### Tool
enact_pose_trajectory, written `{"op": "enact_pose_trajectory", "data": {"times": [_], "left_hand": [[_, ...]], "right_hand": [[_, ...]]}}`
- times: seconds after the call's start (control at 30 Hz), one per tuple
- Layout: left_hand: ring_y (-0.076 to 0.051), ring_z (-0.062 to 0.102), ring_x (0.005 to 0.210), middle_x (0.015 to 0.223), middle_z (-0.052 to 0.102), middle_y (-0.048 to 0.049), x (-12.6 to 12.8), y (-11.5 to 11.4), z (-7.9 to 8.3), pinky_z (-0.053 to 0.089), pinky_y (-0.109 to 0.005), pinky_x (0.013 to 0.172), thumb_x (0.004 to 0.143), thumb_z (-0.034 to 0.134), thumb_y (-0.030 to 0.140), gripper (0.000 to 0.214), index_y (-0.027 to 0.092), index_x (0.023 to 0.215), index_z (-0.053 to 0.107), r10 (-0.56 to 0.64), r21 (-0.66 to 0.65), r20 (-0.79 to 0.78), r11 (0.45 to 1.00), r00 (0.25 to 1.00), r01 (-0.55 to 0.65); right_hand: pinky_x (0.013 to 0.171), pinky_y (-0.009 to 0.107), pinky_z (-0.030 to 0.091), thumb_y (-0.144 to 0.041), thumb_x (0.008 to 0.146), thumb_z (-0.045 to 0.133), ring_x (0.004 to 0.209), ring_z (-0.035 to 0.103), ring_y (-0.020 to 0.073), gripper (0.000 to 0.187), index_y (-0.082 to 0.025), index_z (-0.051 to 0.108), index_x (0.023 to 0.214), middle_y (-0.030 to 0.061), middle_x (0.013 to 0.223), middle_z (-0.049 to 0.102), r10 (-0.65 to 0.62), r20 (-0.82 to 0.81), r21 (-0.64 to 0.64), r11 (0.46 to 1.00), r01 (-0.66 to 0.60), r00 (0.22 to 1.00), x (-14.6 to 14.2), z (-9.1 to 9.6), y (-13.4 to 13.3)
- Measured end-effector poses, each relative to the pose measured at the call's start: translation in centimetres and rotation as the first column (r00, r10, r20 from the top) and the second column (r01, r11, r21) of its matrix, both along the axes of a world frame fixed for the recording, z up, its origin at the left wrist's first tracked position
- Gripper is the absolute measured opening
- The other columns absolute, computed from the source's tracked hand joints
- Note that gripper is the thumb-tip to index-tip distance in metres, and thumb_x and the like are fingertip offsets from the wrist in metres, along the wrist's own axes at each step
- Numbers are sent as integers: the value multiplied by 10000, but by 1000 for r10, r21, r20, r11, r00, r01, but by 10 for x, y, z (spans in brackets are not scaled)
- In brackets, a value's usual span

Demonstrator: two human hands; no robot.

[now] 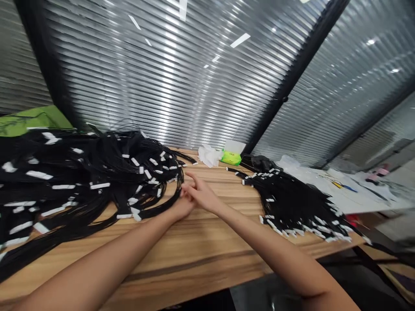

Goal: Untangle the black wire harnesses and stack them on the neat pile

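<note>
Both my hands meet at the middle of a wooden table (207,250). My left hand (182,206) sits at the right edge of a large heap of black cables with white tags (81,181); its fingers are mostly hidden behind the other hand. My right hand (201,192) lies over it, fingers partly stretched toward the heap, and seems to pinch thin black strands. A second, smaller pile of tagged black cables (292,203) lies to the right of my right forearm.
At the table's back edge lie a crumpled white tissue (209,155) and a green packet (231,157). A white surface with papers and pens (340,190) adjoins on the right. Window blinds (181,77) stand behind. A green object (29,121) shows far left.
</note>
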State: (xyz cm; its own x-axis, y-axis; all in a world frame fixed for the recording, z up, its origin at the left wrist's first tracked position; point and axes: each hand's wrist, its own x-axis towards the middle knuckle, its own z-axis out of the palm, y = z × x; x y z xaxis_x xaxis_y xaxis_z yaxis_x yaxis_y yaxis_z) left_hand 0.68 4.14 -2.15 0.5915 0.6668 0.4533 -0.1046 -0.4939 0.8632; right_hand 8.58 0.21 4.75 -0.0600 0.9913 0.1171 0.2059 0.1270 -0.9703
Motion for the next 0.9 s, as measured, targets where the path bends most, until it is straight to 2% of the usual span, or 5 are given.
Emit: {"op": "enact_pose_trajectory", "data": {"times": [0.13, 0.33, 0.57, 0.63, 0.9], "left_hand": [[-219, 632, 937, 984, 695, -59, 4, 0, 1, 493, -365, 867, 820, 550, 397, 300, 186, 1008, 652, -211, -86, -129, 976, 969, 201], [-218, 582, 1041, 1067, 674, -70, 4, 7, 0, 422, -362, 960, 837, 502, 447, 378, 174, 1076, 607, -201, -180, -269, 971, 942, 156], [-218, 569, 1090, 1100, 668, -58, 3, 6, 7, 410, -341, 989, 845, 492, 473, 374, 195, 1059, 621, -186, -124, -356, 981, 916, 151], [-218, 571, 1083, 1085, 672, -55, 2, 4, 10, 405, -340, 995, 846, 490, 477, 374, 196, 1053, 624, -175, -118, -372, 983, 912, 141], [-209, 578, 1058, 1052, 672, -52, 2, 3, 12, 408, -342, 993, 857, 469, 477, 379, 192, 1056, 619, -200, -126, -378, 978, 904, 164]], "right_hand": [[680, 290, 471, -322, 846, 534, 772, 628, 163, 457, -181, 443, 1270, 38, 875, 679, -259, 285, 128, 965, 231, 923, 99, -30, -59], [799, 374, 445, -320, 855, 504, 912, 621, 249, 283, -176, 604, 1078, 98, 981, 688, -550, 775, 377, 799, 469, 313, 226, -39, -144], [761, 368, 438, -412, 884, 469, 938, 598, 280, 395, -129, 563, 1143, 142, 1053, 653, -501, 856, 462, 639, 615, -123, 274, -32, -200], [759, 368, 437, -425, 869, 494, 980, 591, 293, 399, -124, 579, 1117, 156, 1074, 645, -426, 891, 409, 601, 687, -159, 282, -30, -203], [779, 421, 443, -342, 869, 472, 927, 640, 311, 290, -150, 601, 1043, 158, 969, 681, -312, 950, 150, 486, 861, 11, 302, -17, -189]]}}
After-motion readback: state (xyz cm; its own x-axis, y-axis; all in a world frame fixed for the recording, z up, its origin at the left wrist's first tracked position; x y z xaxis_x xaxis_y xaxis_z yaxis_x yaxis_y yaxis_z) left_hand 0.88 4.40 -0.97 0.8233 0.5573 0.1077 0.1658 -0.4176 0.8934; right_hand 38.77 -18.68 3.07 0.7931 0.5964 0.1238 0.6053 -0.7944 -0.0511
